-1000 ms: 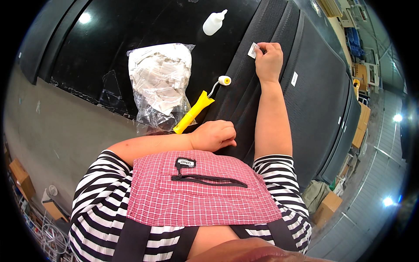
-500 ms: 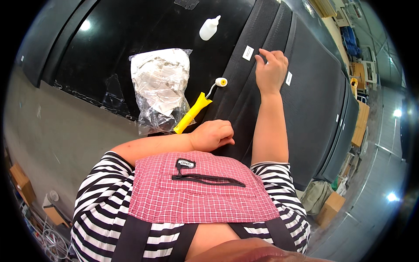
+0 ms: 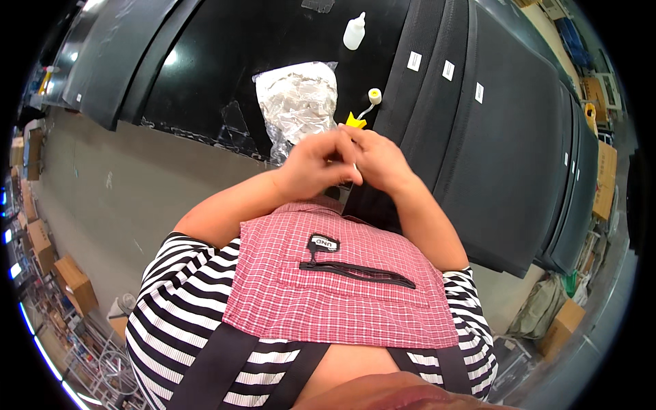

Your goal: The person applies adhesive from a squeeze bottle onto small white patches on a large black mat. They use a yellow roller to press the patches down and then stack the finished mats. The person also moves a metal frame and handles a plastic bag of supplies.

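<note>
In front of my chest my left hand [image 3: 318, 162] and my right hand [image 3: 377, 158] meet, fingers curled and pressed together. A tiny white edge shows between the fingers; what they hold is too small to name. Partly behind them lies a paint roller [image 3: 355, 121] with a yellow handle and a small white-and-yellow head. Black padded panels lie overlapped to the right, each with a small white label: one label [image 3: 414, 61] on the left panel, another label [image 3: 447, 70] on the middle one, a third label [image 3: 479, 93] on the large panel [image 3: 509, 150].
A clear plastic bag [image 3: 298, 99] of white pieces rests on the glossy black table [image 3: 205, 89]. Beyond it stands a white squeeze bottle [image 3: 354, 33]. More black panels [image 3: 570, 178] lie at the far right. Cardboard boxes [image 3: 75, 283] stand on the floor at left.
My right hand has left the panels and come in to my left hand, which has risen slightly. The middle panel's label now shows where the hand was. The view has shifted.
</note>
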Demonstrator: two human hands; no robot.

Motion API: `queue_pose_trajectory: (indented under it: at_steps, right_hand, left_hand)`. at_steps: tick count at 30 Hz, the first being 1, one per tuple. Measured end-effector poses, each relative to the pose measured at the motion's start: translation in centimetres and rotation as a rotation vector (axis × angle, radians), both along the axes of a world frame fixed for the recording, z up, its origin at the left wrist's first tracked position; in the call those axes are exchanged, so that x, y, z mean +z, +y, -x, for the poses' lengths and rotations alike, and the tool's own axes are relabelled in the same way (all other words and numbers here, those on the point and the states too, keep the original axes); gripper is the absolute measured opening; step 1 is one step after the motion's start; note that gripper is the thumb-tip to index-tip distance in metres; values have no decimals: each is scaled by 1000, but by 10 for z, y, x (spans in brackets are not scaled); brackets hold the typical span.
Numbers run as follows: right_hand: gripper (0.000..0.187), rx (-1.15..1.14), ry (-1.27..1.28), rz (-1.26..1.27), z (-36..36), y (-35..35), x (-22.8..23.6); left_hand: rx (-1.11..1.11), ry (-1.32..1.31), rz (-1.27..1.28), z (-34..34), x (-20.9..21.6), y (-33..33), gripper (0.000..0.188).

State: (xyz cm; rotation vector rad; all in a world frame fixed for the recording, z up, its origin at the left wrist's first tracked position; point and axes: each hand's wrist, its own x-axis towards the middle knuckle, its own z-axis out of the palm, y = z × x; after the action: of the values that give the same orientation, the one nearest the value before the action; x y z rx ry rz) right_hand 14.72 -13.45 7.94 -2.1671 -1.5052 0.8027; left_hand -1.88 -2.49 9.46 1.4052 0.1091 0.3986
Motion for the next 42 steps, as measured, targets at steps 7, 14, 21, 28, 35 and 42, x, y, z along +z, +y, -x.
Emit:
queue_pose_trajectory:
  at_steps: [7, 14, 21, 28, 35, 42]
  right_hand:
    - [39, -362, -191, -187, 45, 1, -11]
    - [80, -571, -387, -344, 32, -24, 22]
    - [64, -689, -584, -121, -21, 2, 14]
    - [57, -732, -587, 10, -31, 31, 2]
    - [55, -726, -581, 190, -35, 44, 13]
    - [54, -693, -565, 271, -44, 62, 30]
  left_hand:
    - [-52, 658, -69, -6, -23, 69, 57]
    - [-37, 645, -303, -3, -36, 114, 54]
    - [-387, 313, -162, 15, -4, 75, 38]
    - [-728, 342, -64, 6, -64, 58, 38]
    - [-799, 365, -69, -2, -66, 63, 40]
    - [-819, 390, -33, -5, -62, 66, 40]
